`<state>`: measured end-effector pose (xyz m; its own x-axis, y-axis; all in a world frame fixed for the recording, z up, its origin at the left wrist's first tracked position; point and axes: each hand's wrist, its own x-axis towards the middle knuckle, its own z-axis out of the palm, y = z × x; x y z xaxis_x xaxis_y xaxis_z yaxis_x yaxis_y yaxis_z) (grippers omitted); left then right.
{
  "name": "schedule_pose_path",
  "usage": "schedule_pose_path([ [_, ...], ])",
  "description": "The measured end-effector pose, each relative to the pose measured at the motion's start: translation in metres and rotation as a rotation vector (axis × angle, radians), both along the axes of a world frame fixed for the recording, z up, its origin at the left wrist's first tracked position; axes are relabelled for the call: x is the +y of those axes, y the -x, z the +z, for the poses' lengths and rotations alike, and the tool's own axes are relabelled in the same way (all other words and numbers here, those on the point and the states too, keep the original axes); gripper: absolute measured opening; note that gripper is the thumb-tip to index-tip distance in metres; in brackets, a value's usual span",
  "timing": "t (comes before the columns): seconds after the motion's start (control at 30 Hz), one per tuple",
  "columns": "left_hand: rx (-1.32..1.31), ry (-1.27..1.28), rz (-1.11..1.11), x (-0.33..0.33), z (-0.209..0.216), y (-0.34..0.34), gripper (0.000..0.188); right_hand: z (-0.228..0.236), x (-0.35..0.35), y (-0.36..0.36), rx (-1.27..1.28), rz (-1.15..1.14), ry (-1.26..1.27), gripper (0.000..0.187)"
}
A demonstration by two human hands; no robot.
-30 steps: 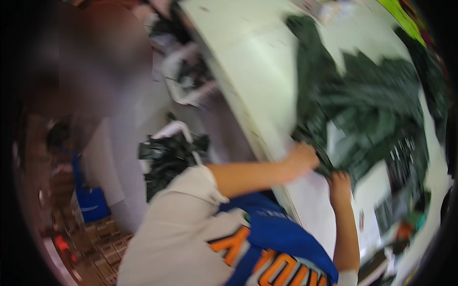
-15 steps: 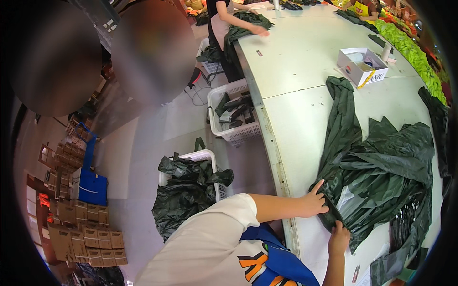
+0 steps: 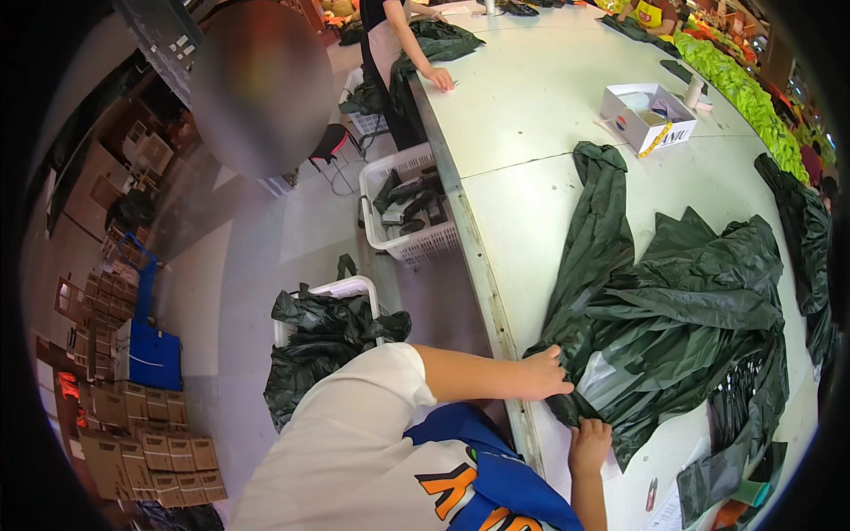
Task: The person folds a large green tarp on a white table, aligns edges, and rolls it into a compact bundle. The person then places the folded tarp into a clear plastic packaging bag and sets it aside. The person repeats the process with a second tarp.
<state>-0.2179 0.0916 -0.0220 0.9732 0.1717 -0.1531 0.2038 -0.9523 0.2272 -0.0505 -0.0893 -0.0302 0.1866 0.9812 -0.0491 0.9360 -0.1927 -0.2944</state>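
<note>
A dark green garment (image 3: 699, 305) of thin, shiny fabric lies crumpled on the white table, one sleeve (image 3: 593, 203) stretched toward the far side. My left hand (image 3: 542, 373) is closed on its near-left edge, close to the table's rim. Just below, my right hand (image 3: 591, 444) pinches the same edge with curled fingers. A short stretch of folded hem runs between the two hands. A whitish patch (image 3: 598, 372) shows in the fabric beside them. Thread snips (image 3: 652, 494) with reddish handles lie near my right forearm, next to a paper sheet (image 3: 670, 511).
A white box (image 3: 648, 119) with a yellow tape measure stands farther up the table (image 3: 505, 195). To the left, white baskets hold dark garments (image 3: 323, 341) and dark bundles (image 3: 409, 205). A co-worker's hand (image 3: 438, 78) rests at the far-left table edge. Cartons (image 3: 168, 451) are stacked on the floor.
My left fingers, one of them pointing out before, are now curled in on the fabric edge. The co-worker's hand has come down to the tabletop where snips lay. The whole view has shifted slightly.
</note>
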Motion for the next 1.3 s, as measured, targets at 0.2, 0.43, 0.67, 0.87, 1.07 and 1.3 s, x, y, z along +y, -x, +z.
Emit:
schedule_pose_path([
  [0.2,-0.153,-0.202,0.028,-0.008,0.024,-0.013,0.021,-0.009,0.011,0.0,-0.05,-0.024,0.034,0.02],
  [0.43,-0.255,0.317,0.36,-0.088,-0.022,-0.07,0.021,-0.027,0.011,-0.025,0.355,-0.111,-0.09,0.013],
  [0.67,-0.211,0.227,0.285,-0.105,-0.018,-0.055,0.022,0.004,-0.03,-0.038,0.315,-0.206,-0.306,0.044],
  [0.87,-0.185,0.146,0.326,-0.106,-0.029,-0.075,0.014,-0.011,-0.033,-0.062,0.492,-0.379,0.082,0.043],
  [1.07,-0.262,0.461,0.454,-0.111,-0.02,-0.077,0.013,0.02,-0.024,-0.074,1.216,-0.501,0.127,0.039],
  [1.3,-0.136,0.612,0.57,-0.104,-0.015,-0.082,0.032,0.039,-0.024,-0.058,1.029,-0.514,0.129,0.031],
])
